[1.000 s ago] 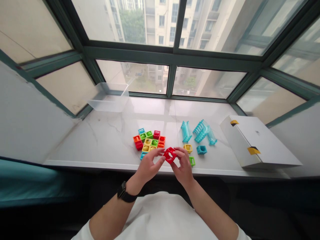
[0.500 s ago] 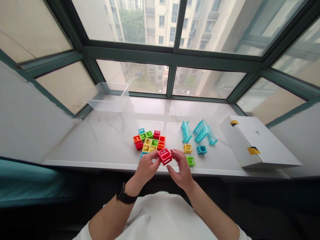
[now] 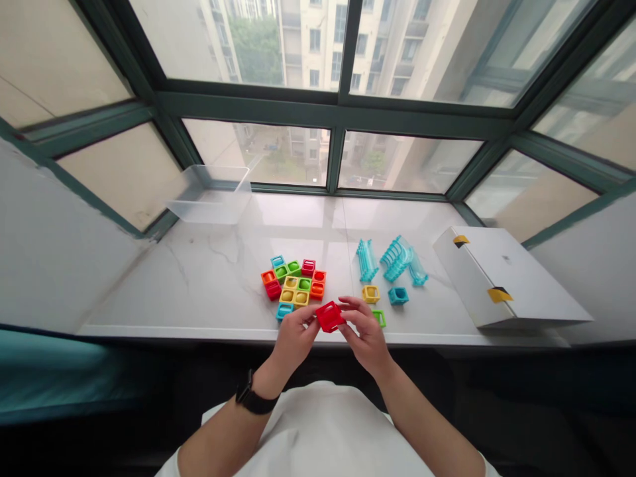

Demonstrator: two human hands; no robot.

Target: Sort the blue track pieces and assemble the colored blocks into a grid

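Between my two hands, just over the front edge of the sill, is a red cube block (image 3: 330, 317) with an opening in its face. My left hand (image 3: 297, 331) pinches its left side with thumb and fingers. On the right side, my right hand (image 3: 365, 331) grips it with thumb and index finger, the other fingers raised. Behind my left hand lies a group of cube blocks: yellow blocks (image 3: 295, 290), an orange block (image 3: 318, 283), a green block (image 3: 294, 267) and a blue block (image 3: 285, 311). My right hand partly covers a green block (image 3: 380, 318).
Right of the group lie a yellow block (image 3: 370, 294), a blue block (image 3: 398, 295) and translucent blue track pieces (image 3: 366, 260). A white box (image 3: 517, 278) stands at the right of the marble sill (image 3: 199, 285). A clear plastic bin (image 3: 211, 205) sits back left, by the window.
The red cube block has turned in my hands, showing a different face. My right hand has closed in and now grips its right side. The view has shifted slightly.
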